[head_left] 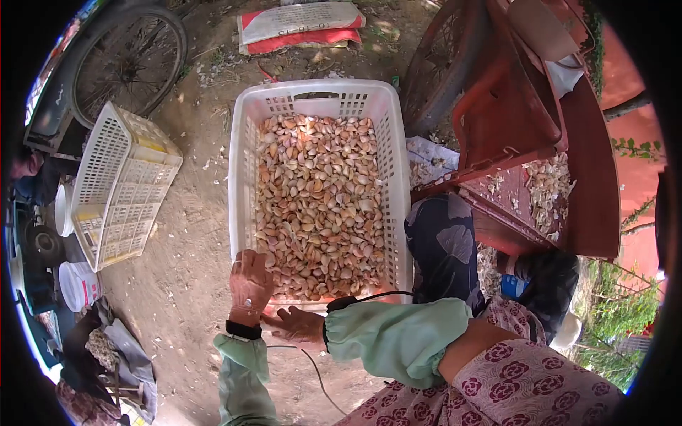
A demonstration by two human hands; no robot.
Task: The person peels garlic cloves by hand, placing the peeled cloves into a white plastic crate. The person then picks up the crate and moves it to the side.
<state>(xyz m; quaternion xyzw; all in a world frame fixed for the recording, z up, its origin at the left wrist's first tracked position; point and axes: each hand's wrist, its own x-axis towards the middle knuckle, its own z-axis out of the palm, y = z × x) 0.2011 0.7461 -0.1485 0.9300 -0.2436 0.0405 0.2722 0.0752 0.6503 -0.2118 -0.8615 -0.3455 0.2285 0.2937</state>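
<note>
Crate: white plastic crate stands on the dirt ground, long axis running near to far, directly ahead of the person
Fill: garlic cloves cover the whole floor of the crate in an even layer, reaching well up the walls; judged nearly full
Done: cloves already separated and gathered in the crate, as far as the load shows
Left: more loose cloves and skins lie on the red machine tray to the right, so some material is judged not yet collected
Left hand: left hand closed over the near left corner of the crate rim, fingers curled on the edge, gripping it
Right hand: right hand at the near wall of the crate, low, fingers spread against or under the rim; whether it has a firm hold cannot be told
Crate vs hands: both hands at its near end, touching it; bulk of the crate extends away from them
Surroundings: second, empty-looking white crate tipped on its side to the left, well apart; bicycle wheel far left; sack on the ground beyond the crate
</note>
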